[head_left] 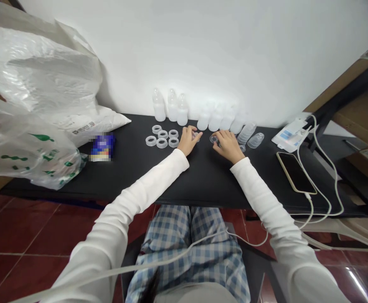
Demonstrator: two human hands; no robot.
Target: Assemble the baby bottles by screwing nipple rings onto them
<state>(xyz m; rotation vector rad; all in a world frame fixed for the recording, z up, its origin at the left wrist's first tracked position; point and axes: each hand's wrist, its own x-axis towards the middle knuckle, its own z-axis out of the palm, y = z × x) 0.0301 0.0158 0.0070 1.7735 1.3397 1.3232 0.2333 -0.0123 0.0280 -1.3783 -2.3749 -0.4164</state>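
My left hand is closed over the black table, thumb and fingers around a small translucent plastic piece, mostly hidden by the fingers. To its left lie several translucent bottle collar rings. My right hand curls its fingers on a small clear round piece, which looks like a bottle nipple. More clear pieces lie partly under that hand. Behind the hands are white baby bottles: three with clear domed tops at left, and several others at right.
Clear bottle caps lie at the right of the bottles. Farther right are a white packet, a phone and white cables. Large plastic bags and a blue packet occupy the left. A white wall rises behind.
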